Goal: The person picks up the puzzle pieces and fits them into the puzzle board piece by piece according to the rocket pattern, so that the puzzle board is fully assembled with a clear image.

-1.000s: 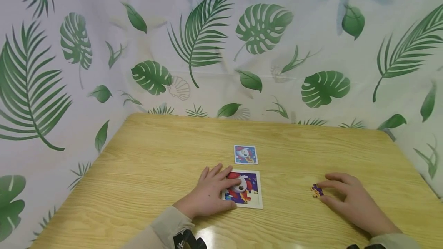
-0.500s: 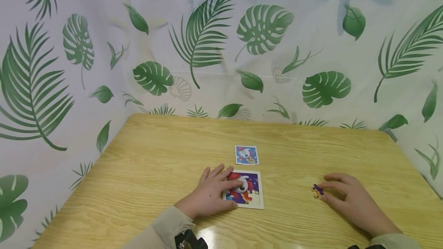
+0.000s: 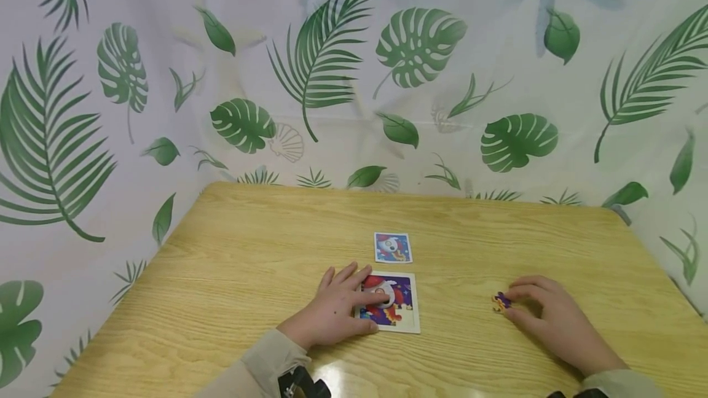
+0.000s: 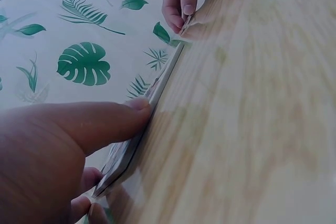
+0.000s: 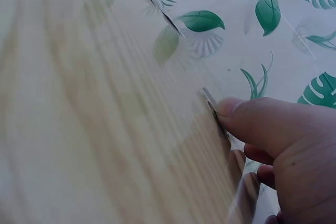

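A square jigsaw puzzle (image 3: 408, 290) in a white frame lies on the table, picturing a white and red character on purple. Its lower right corner shows a pale gap. My left hand (image 3: 333, 317) rests over its left side, index finger across the picture and thumb on the near edge; the left wrist view shows the thumb against the board's rim (image 4: 126, 163). To the right, my right hand (image 3: 558, 321) pinches a small purple and yellow puzzle piece (image 3: 501, 302) between thumb and fingers, low over the table. From the right wrist, only the piece's thin edge (image 5: 207, 97) shows.
Behind the puzzle lies a small picture card (image 3: 393, 247) with a similar image. The wooden table (image 3: 265, 226) ends at a leaf-printed cloth (image 3: 343, 78) at the back and left. Dark wrist mounts (image 3: 303, 382) sit at the sleeves.
My right hand has moved slightly left with the puzzle piece. The left index finger has shifted a little on the picture; the puzzle and card lie as before.
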Motion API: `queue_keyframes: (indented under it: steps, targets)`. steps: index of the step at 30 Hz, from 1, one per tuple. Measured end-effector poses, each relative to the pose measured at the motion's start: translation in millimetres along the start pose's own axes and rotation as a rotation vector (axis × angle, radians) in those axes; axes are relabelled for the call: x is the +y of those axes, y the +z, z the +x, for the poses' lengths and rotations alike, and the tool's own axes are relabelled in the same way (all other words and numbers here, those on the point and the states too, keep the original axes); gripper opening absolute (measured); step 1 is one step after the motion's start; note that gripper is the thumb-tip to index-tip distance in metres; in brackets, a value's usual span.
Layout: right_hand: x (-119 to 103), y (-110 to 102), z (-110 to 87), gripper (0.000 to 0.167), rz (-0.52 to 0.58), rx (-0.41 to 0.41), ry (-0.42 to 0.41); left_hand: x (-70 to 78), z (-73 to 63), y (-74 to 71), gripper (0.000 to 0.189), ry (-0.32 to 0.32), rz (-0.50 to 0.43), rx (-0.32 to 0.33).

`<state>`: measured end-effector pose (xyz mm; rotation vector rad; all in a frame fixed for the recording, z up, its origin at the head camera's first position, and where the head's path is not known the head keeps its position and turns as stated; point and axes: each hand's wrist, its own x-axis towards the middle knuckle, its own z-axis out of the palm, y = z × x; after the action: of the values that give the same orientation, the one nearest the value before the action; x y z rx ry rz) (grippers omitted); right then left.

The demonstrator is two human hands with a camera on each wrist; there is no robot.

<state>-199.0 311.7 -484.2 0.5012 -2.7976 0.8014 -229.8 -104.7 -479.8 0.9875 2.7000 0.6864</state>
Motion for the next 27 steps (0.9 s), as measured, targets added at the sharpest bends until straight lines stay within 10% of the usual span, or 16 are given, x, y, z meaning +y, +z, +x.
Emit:
queue_keyframes:
  steps: [14,27]
  targets:
    - [-38.0,23.8,8.7,0.028,0.095,-0.036,0.053,0.5,1.3,-0.4,0.058,-0.001,0.007,0.006]
    - [-90.2,62.6,29.2,0.021,0.142,-0.088,-0.059,0.7,0.5,0.0,0.057,0.004,0.026,0.021]
